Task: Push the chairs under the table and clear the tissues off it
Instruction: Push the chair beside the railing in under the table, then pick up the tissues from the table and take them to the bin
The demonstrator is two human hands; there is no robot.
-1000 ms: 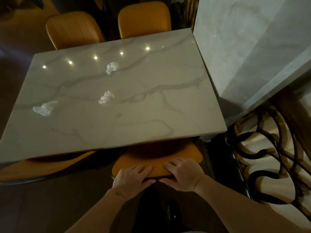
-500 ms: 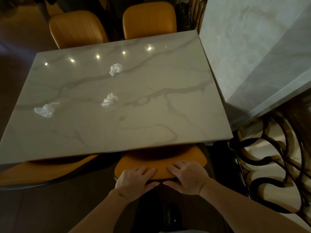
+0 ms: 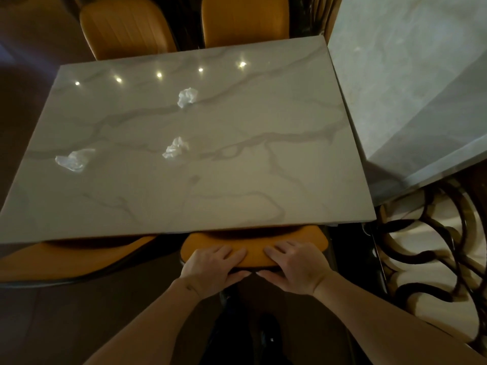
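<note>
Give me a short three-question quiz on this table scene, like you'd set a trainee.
1. How many crumpled tissues lie on the marble table?
2. True or false: the left hand is lifting a tissue.
3. Both hands grip the top edge of: A) the near right chair, B) a far chair, C) the railing?

Key: 1. Three: far tissue, middle tissue, left tissue. 2. False; it and the right hand grip the chair. 3. A.

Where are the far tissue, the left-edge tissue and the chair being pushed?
far tissue (image 3: 187, 97), head view, middle of the crumpled wad.
left-edge tissue (image 3: 73, 159), head view, centre of the flattened wad.
chair being pushed (image 3: 255, 243), head view, orange backrest top between both hands.
</note>
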